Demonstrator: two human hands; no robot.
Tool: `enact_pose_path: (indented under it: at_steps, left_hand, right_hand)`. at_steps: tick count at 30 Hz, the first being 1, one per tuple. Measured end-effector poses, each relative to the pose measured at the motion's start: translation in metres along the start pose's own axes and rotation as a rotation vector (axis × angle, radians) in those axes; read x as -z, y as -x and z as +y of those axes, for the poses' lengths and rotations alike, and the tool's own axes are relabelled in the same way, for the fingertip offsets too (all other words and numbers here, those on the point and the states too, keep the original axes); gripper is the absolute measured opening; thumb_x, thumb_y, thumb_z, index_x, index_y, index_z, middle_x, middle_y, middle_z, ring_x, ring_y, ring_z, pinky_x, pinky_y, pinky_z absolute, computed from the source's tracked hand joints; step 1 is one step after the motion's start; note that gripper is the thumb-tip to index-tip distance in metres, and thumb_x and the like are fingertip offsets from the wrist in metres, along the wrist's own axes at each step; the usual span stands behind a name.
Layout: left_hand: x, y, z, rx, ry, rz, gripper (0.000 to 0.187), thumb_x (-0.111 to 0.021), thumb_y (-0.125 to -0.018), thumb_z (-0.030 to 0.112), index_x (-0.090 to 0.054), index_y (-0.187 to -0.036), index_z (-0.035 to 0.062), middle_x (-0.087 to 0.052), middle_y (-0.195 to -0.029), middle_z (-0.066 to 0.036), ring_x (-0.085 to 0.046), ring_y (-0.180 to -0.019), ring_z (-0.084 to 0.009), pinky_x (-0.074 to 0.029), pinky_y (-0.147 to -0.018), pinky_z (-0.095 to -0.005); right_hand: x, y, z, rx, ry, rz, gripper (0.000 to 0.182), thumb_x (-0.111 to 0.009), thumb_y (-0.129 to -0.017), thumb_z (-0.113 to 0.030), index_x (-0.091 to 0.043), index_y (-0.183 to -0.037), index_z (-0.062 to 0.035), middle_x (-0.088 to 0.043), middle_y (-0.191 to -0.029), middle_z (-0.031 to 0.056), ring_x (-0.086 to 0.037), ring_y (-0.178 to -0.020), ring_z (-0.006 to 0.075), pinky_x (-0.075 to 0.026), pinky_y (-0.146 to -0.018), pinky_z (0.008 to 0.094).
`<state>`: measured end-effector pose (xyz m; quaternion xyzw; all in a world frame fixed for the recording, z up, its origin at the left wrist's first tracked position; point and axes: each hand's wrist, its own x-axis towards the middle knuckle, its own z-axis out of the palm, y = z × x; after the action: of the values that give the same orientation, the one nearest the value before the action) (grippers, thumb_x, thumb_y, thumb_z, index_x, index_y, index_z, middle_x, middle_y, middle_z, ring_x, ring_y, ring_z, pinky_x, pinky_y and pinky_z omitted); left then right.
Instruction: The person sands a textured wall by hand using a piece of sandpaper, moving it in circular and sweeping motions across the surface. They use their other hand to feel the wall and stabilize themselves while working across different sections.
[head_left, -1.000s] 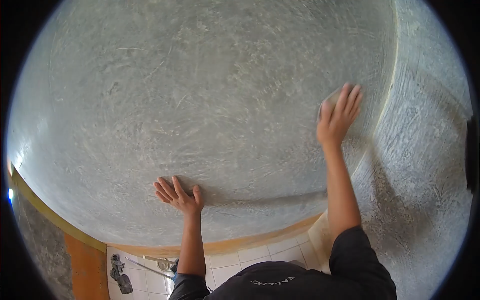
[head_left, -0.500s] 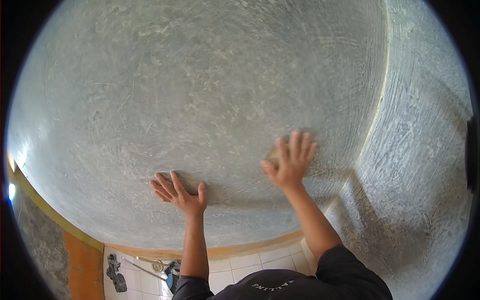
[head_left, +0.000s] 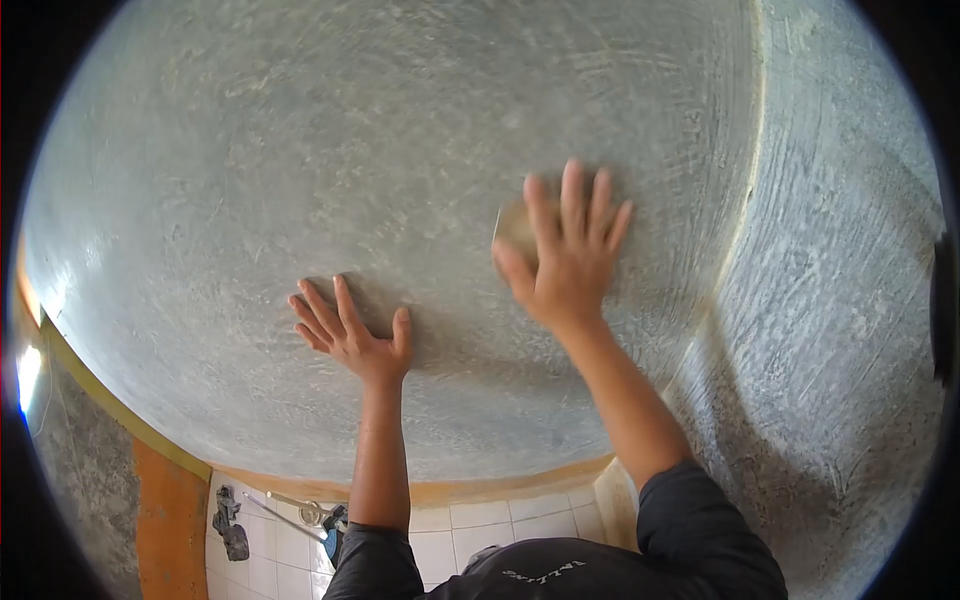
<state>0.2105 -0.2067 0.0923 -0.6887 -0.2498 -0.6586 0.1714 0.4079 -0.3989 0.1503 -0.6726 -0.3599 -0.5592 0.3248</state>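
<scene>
1. A person in a dark shirt [head_left: 545, 572] worked at a grey wall [head_left: 400, 150] with both bare hands raised, the right one higher than the left.

2. The right hand [head_left: 572, 260] held a tan pad [head_left: 514, 222] against the wall, its fingers spread over the pad rather than clenched. The fingertips appeared slightly blurred.

3. The pad lay between the right hand and the wall, its near edge showing to the left, beside the thumb and index finger. The rest was hidden beneath the hand.

4. The left hand [head_left: 358, 335] grasped nothing; it rested against the wall, well apart from the pad, with fingers fanned and thumb pointing up.

5. To the right of the right hand, a pale seam [head_left: 752, 185] marked the corner where the wall met a rough side wall [head_left: 830, 260].

6. Below both hands, an orange band [head_left: 440, 491] edged the wall above a floor [head_left: 480, 541] of white tiles.

7. Below and left of the left hand, a crumpled dark cloth [head_left: 235, 542] lay near a thin rod [head_left: 288, 516].

8. Far left of the left hand, a light [head_left: 30, 372] shone.
</scene>
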Motion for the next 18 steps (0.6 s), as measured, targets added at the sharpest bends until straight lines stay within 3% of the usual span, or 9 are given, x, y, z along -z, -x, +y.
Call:
enact_pose_path:
  at_steps: [2,4,9,13,18]
  left_hand:
    - [-0.004,0.003,-0.001,-0.008,0.013,0.006,0.086,-0.052,-0.094,0.069,-0.040,-0.159,0.0141,-0.023,-0.170,-0.021,-0.010,-0.159,-0.0436,-0.004,-0.121,-0.0686]
    - [-0.005,0.003,0.000,-0.008,0.013,0.021,0.084,-0.054,-0.093,0.066,-0.043,-0.157,0.0127,-0.023,-0.169,-0.023,-0.009,-0.159,-0.0442,-0.004,-0.121,-0.0682]
    - [-0.003,0.003,0.003,-0.022,-0.037,0.023,0.085,-0.046,-0.097,0.070,-0.034,-0.162,0.0154,-0.023,-0.170,-0.019,-0.012,-0.159,-0.0399,-0.007,-0.122,-0.0667]
    - [-0.008,0.002,0.014,-0.009,-0.042,0.022,0.085,-0.046,-0.098,0.069,-0.032,-0.163,0.0162,-0.021,-0.171,-0.018,-0.011,-0.159,-0.0404,-0.007,-0.122,-0.0678]
    - [-0.010,0.005,0.033,0.063,-0.051,0.023,0.084,-0.045,-0.100,0.067,-0.029,-0.164,0.0156,-0.015,-0.172,-0.018,-0.008,-0.159,-0.0415,-0.006,-0.121,-0.0693]
  right_hand:
    - [-0.011,0.035,0.020,0.037,-0.003,-0.019,0.076,-0.031,-0.101,-0.073,-0.035,-0.162,-0.0274,-0.018,-0.173,0.0131,-0.009,-0.159,0.0394,0.000,-0.124,0.0667]
    - [-0.009,0.054,0.075,0.051,0.001,0.101,0.078,-0.033,-0.100,-0.074,-0.035,-0.162,-0.0272,-0.018,-0.173,0.0132,-0.010,-0.159,0.0380,-0.001,-0.124,0.0651]
    - [0.025,-0.030,0.132,-0.186,0.014,0.142,0.079,-0.030,-0.101,-0.074,-0.029,-0.164,-0.0261,-0.016,-0.173,0.0130,-0.010,-0.158,0.0420,-0.002,-0.126,0.0623]
    - [0.016,-0.080,0.084,-0.072,0.058,0.160,0.075,-0.040,-0.100,-0.070,-0.036,-0.162,-0.0277,-0.020,-0.172,0.0140,-0.015,-0.157,0.0457,-0.013,-0.123,0.0650]
    - [0.014,-0.001,0.021,0.024,-0.092,-0.110,0.072,-0.045,-0.099,-0.069,-0.044,-0.158,-0.0294,-0.024,-0.172,0.0119,-0.019,-0.157,0.0422,-0.015,-0.123,0.0658]
